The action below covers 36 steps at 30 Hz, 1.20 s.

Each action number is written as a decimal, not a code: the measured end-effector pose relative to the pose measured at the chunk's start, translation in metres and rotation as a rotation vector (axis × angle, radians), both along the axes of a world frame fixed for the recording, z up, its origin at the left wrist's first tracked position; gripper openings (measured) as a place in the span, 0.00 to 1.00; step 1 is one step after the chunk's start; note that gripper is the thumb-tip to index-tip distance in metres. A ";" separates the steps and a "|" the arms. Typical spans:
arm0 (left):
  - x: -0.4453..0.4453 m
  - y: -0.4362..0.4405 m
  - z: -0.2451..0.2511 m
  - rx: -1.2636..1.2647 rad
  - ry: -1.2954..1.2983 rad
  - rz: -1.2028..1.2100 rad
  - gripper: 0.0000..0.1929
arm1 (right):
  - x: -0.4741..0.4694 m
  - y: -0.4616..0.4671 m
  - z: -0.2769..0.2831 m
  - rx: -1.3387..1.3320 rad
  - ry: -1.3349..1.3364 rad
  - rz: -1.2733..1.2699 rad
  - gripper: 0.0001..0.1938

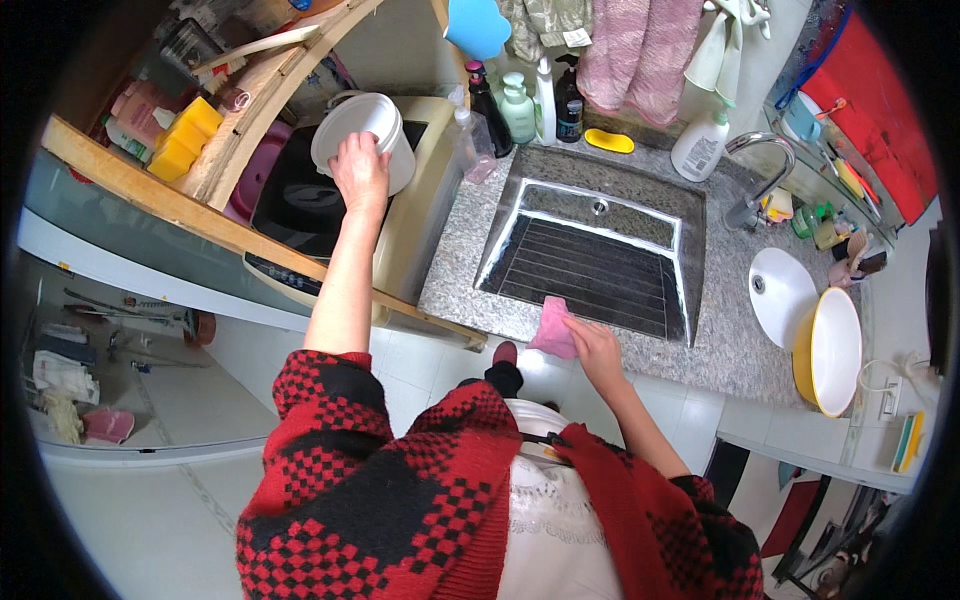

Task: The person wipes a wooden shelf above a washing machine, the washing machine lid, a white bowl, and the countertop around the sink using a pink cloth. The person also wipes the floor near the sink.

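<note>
My left hand reaches out to a white plastic bucket and grips its near rim, fingers bent over into the mouth. The bucket stands on the dark lid of a cream top-loading washing machine. In my right hand a pink cloth is pinched, hanging by the front edge of the speckled stone counter. Just beyond the cloth lies the rectangular stone sink, with a dark ribbed slope and white-edged seams.
Several pump bottles line the wall behind the sink, beside a yellow brush. A curved chrome faucet rises at right. A yellow-and-white basin leans near the round washbasin. A wooden-edged shelf borders the washing machine.
</note>
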<state>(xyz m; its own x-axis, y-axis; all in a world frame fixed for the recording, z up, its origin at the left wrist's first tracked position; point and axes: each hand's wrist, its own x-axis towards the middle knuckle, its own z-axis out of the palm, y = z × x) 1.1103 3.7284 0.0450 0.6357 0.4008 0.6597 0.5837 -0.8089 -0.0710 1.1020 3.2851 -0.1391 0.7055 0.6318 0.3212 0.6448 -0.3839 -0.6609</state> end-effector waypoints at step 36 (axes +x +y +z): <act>-0.019 -0.104 -0.102 -0.069 0.427 -0.578 0.16 | -0.004 -0.036 -0.001 0.051 0.106 -0.167 0.12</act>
